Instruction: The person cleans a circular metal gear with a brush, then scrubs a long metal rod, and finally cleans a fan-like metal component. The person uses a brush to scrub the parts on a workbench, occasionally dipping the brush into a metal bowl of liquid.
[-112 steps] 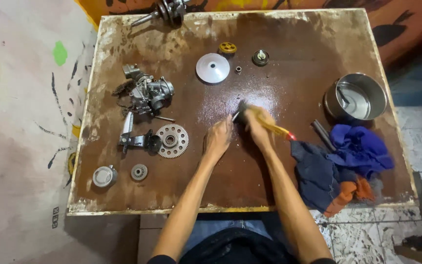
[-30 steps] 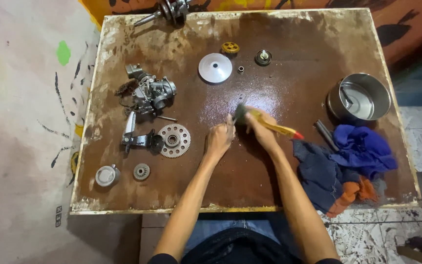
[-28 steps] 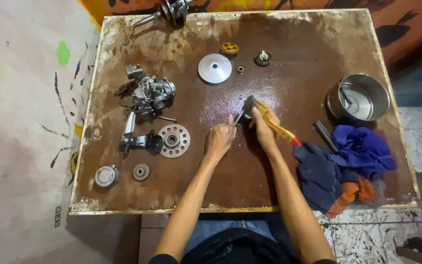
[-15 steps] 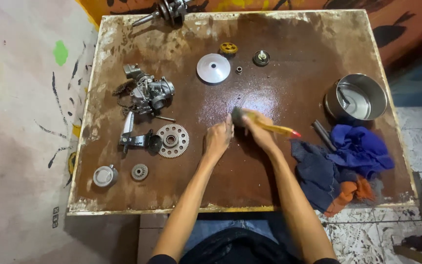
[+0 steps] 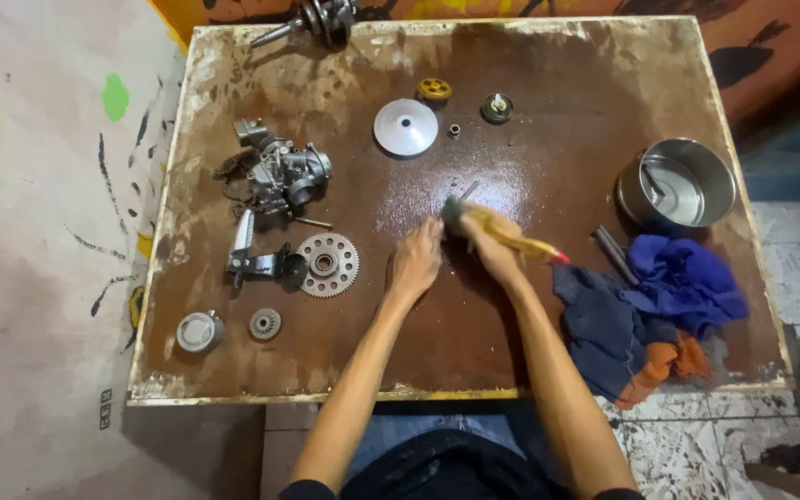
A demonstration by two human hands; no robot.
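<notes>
Now your right hand [image 5: 491, 243] has swung the yellow-handled brush [image 5: 511, 239] back down flat: half a second ago its dark bristle end lay low against the part, and just before that it was tipped up toward the far edge of the bench [image 5: 233, 370]. The stroke repeats, so I judge the scrubbing is mid-course, not finished. That hand is clenched around the brush handle, whose red tip points toward the heap of rags [image 5: 645, 310] by the near right corner. Your left hand [image 5: 416, 259] is curled on a small metal part [image 5: 458, 206] at mid-bench, pinning it on the wet patch; only a thin grey sliver of it shows past the bristles.

No packages or labels lie on the bench. The only mark of that kind is a small dark printed tag [image 5: 106, 410] on the pale floor, off the near left corner. A green blotch [image 5: 115, 97] sits on that floor beside the far left corner.
</notes>
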